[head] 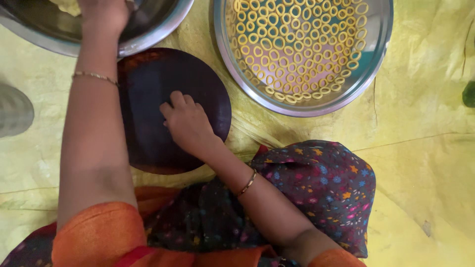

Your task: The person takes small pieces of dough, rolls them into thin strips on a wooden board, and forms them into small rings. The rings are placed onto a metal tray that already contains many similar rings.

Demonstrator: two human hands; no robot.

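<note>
A dark round board (pixel 148 89) lies on the yellow sheet in front of me. My right hand (pixel 185 121) rests on the board with its fingers curled down against the surface; whether anything is under them is hidden. My left hand (pixel 105 15) reaches into a steel bowl (pixel 153 34) at the top left, beside a pale lump of dough (pixel 67 6); its fingers are cut off by the frame edge. Both wrists wear thin bangles.
A large steel tray (pixel 381 44) at the top right holds several small yellow dough rings (pixel 292 44) in rows. A crumpled yellow sheet (pixel 420 163) covers the floor. My knee in dark floral cloth (pixel 321 183) sits at lower right. A grey object (pixel 15 109) lies at the left edge.
</note>
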